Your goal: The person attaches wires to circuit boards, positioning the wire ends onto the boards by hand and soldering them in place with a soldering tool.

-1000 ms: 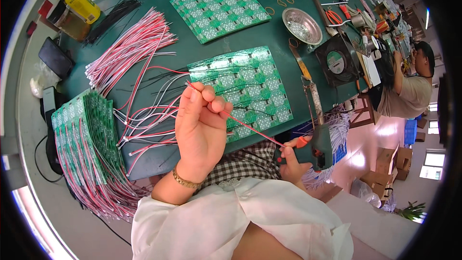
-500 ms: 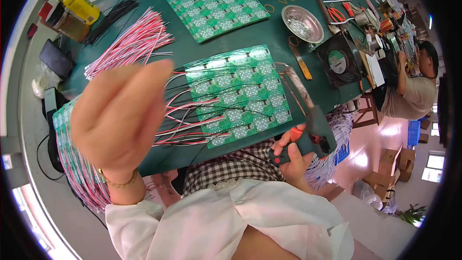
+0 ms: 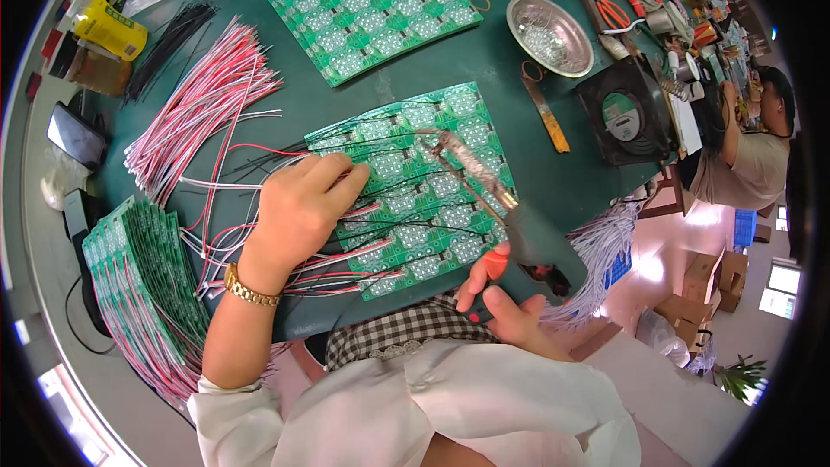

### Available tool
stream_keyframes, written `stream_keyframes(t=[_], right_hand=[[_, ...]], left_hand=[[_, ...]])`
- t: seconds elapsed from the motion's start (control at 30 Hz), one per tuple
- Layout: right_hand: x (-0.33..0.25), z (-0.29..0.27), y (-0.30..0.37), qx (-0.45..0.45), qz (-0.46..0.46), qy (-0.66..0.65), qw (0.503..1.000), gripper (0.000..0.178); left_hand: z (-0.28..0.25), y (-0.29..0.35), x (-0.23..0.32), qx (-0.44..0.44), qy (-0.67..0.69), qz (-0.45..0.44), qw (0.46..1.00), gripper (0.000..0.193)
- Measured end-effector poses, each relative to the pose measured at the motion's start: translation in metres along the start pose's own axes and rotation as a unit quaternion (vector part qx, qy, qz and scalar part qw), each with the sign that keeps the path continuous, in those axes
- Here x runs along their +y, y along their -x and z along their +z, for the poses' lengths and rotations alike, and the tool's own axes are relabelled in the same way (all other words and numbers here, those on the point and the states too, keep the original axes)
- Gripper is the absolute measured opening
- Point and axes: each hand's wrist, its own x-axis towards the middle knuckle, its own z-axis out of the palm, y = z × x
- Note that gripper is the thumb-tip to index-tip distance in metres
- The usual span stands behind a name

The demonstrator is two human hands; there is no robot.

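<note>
A panel of green circuit boards [image 3: 462, 207] lies in front of me, with red, white and black wires [image 3: 372, 248] running onto it from its left side. At its upper left, my left hand [image 3: 303, 207] is closed, fingers pressed together over the panel. Wires pass under this hand; what its fingertips pinch is hidden. My right hand [image 3: 510, 311] is wrapped around the grip of a dark soldering gun [image 3: 536, 238], its fingers at the red trigger. The gun's bent tip reaches over the upper middle of the panel.
Behind lie more green panels [image 3: 372, 13], red-and-white wires [image 3: 203, 104] and black wires [image 3: 169, 47]. A metal bowl [image 3: 549, 35], a yellow-handled blade [image 3: 553, 130] and a black fan [image 3: 624, 112] stand right. Wired panels [image 3: 147, 277] are stacked left. A co-worker [image 3: 748, 147] sits far right.
My left hand has come down from above the table onto the panel's left part. The soldering gun has moved left, its tip now over the panel instead of beside its right edge.
</note>
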Motion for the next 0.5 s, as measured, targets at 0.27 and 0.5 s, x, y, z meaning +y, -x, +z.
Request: stream_keyframes(t=[0.27,0.5], right_hand=[[-0.008,-0.009,-0.003,-0.094,0.104,0.011,0.990,0.049],[-0.030,-0.007,-0.010,-0.113,0.204,0.146,0.961,0.025]], left_hand=[[-0.002,0.001,0.001,-0.035,0.066,-0.074,0.994,0.028],[0.001,-0.001,0.001,-0.022,0.052,-0.042,0.998,0.026]])
